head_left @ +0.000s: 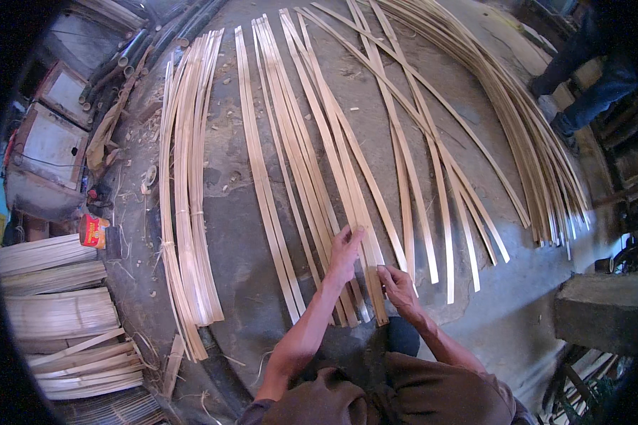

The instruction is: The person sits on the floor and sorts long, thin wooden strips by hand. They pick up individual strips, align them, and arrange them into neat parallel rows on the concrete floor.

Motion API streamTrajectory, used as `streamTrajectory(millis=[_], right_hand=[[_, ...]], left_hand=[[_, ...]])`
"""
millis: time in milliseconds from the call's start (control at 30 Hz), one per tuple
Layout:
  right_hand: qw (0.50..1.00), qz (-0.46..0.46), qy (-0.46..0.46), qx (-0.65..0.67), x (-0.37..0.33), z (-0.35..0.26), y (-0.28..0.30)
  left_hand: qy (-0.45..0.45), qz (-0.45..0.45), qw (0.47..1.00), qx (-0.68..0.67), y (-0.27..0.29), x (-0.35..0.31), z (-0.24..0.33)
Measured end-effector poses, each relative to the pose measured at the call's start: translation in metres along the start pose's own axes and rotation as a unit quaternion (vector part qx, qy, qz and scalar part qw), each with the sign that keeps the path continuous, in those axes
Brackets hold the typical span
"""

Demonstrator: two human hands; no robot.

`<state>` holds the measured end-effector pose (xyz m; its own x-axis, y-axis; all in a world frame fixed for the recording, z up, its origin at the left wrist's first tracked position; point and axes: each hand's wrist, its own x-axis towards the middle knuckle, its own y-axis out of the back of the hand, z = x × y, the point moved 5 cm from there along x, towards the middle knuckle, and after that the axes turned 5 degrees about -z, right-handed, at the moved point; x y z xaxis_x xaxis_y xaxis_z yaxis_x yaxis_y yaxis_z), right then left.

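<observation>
Long, flat bamboo strips (370, 262) run away from me between my two hands, their near ends close to my knees. On their left side, my left hand (344, 255) has its fingers closed on a strip edge. My right hand (398, 288) is a little lower on the other side, thumb and fingers pinching the strips' right edge. Left of my hands lies a group of similar strips (290, 134), roughly parallel. To the right, loose strips (425, 120) cross one another on the floor. My fingertips are partly hidden against the strips.
A tied bundle of strips (188, 177) lies at the left, and a larger stack (507, 106) curves along the right. Shorter bundles (64, 312) are piled at lower left by a red container (93, 231). A person's legs (581, 88) stand at far right, above a concrete block (602, 312).
</observation>
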<state>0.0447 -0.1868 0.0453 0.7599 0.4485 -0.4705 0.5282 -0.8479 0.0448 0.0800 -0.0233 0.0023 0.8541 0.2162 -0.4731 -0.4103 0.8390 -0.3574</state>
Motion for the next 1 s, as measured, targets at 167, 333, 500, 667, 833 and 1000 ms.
streamTrajectory(millis=[167,333,500,667,833,1000], right_hand=[[0.995,0.051,0.045,-0.077,-0.001,0.002,0.003],[0.980,0.144,0.000,-0.135,-0.013,-0.008,0.016],[0.932,0.213,0.152,-0.252,-0.043,0.009,0.032],[0.969,0.149,0.033,-0.192,-0.026,0.026,0.015],[0.966,0.132,0.135,-0.177,0.002,0.024,-0.004],[0.970,0.096,0.068,-0.211,0.005,0.012,-0.009]], left_hand=[[0.032,0.046,0.996,0.069,-0.005,-0.020,0.009],[-0.121,0.056,0.990,0.052,0.012,-0.021,0.000],[-0.158,0.073,0.979,0.109,-0.003,-0.016,0.013],[-0.086,0.075,0.993,0.017,-0.001,0.001,-0.005],[-0.077,0.067,0.995,0.023,0.010,0.015,-0.033],[-0.096,0.077,0.987,0.104,0.020,0.010,-0.029]])
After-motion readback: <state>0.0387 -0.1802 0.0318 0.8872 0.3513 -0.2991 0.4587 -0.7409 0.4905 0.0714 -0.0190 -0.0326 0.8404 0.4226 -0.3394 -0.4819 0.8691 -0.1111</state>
